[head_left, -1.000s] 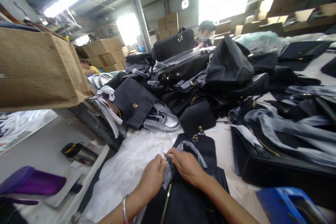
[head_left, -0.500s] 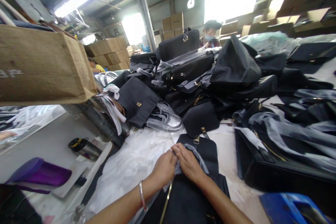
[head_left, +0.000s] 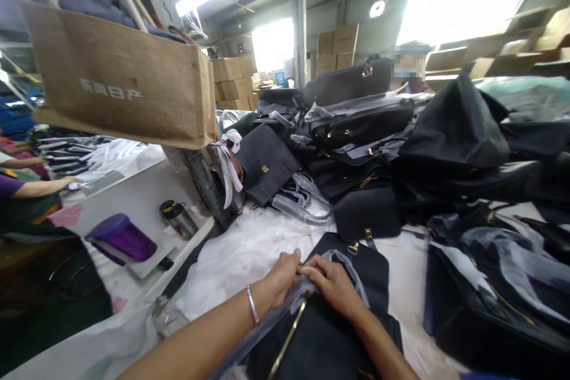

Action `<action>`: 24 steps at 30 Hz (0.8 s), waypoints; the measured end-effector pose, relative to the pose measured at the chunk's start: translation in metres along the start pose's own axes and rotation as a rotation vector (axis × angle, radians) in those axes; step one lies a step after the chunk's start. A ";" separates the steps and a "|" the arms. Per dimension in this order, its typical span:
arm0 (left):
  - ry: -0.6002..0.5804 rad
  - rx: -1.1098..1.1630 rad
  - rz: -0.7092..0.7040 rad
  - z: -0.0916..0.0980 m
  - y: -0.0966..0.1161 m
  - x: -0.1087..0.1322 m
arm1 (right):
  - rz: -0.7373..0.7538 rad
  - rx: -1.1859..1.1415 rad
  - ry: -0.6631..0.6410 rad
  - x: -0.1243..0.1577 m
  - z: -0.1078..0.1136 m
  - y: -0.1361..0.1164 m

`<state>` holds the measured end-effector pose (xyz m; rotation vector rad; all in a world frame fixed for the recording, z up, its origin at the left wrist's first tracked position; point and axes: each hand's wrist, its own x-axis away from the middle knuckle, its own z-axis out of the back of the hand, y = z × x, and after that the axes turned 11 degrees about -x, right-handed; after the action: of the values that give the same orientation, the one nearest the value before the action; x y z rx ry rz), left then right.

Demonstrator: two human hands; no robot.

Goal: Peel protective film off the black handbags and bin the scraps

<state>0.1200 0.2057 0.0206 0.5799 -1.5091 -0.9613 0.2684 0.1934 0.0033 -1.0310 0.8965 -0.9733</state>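
A black handbag (head_left: pixel 347 332) with a gold trim strip lies on the table right in front of me. My left hand (head_left: pixel 280 279), with a silver bangle on the wrist, and my right hand (head_left: pixel 332 285) meet at the bag's top edge. Both are closed in a pinch on a piece of clear plastic wrap (head_left: pixel 342 261) that covers part of the bag. White tissue paper (head_left: pixel 240 255) is spread under and to the left of the bag.
A large heap of black handbags (head_left: pixel 378 136) fills the table beyond and to the right. A jute bag (head_left: pixel 120 83) hangs at upper left. A metal flask (head_left: pixel 178 217) and purple case (head_left: pixel 120 237) lie left. Other people work at far left and behind the heap.
The view has swung left, revealing more of the left table and a co-worker's arm. My hands stay together on the plastic at the bag's top edge.
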 end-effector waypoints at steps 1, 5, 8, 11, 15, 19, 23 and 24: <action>-0.015 -0.039 0.000 0.005 0.001 0.004 | 0.003 0.002 0.015 0.000 0.000 0.001; -0.174 -0.211 -0.044 0.018 0.003 0.027 | 0.020 0.066 0.093 0.000 0.000 0.002; -0.235 -0.297 -0.078 0.018 0.003 0.037 | 0.041 0.095 0.076 0.001 -0.001 0.000; -0.225 -0.351 -0.096 0.009 0.004 0.036 | 0.062 0.113 0.001 0.002 -0.004 -0.001; -0.232 -0.389 -0.085 -0.002 0.005 0.032 | 0.068 0.129 -0.049 0.003 -0.009 -0.001; -0.284 -0.396 -0.028 -0.002 0.005 0.032 | 0.066 0.145 0.002 0.007 0.005 -0.002; -0.302 -0.403 -0.017 0.005 0.003 0.031 | 0.044 0.198 0.128 0.019 0.026 0.002; -0.296 -0.408 -0.023 0.006 0.002 0.031 | 0.041 0.224 0.144 0.022 0.027 0.005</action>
<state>0.1094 0.1832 0.0399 0.1656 -1.5044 -1.3742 0.3012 0.1812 0.0031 -0.7577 0.9003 -1.0971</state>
